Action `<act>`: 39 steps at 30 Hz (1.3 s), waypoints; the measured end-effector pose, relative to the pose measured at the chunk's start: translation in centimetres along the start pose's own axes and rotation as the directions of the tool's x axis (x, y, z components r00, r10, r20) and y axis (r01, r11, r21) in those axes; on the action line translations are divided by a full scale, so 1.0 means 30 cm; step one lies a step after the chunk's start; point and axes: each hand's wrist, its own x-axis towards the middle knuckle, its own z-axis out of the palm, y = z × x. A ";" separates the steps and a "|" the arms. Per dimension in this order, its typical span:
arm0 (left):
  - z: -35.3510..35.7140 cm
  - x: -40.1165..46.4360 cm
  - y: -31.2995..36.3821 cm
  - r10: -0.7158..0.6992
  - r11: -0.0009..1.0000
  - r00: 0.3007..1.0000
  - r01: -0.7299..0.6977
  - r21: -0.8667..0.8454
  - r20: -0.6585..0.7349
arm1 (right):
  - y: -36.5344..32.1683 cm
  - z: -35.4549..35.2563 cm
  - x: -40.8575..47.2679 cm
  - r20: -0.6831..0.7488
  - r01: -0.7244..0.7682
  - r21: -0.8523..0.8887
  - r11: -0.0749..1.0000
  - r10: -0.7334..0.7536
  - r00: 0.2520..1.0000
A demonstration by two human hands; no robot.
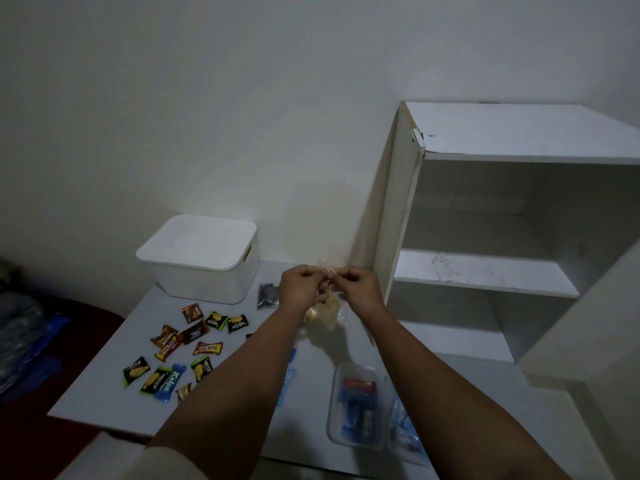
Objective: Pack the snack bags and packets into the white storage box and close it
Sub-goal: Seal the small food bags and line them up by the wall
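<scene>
My left hand [302, 284] and my right hand [356, 285] meet above the table and both pinch the top of a clear plastic bag of yellowish snacks [325, 315] that hangs below them. The white storage box [201, 271] stands at the table's back left with its lid [199, 242] on. Several small snack packets [180, 351] in green, brown, red and blue lie scattered on the left half of the table. A small dark packet [267, 296] lies just right of the box.
A clear bag of blue and red packets [358, 407] lies at the front right, with another clear bag [403, 431] beside it. An open white shelf unit [485, 271] stands at the right. The white table [304, 427] ends at a dark red surface on the left.
</scene>
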 end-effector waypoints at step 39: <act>-0.078 0.000 0.033 0.218 0.882 0.975 -0.217 0.419 0.047 | -0.079 0.051 -0.047 0.067 -0.082 -0.130 0.988 0.091 0.994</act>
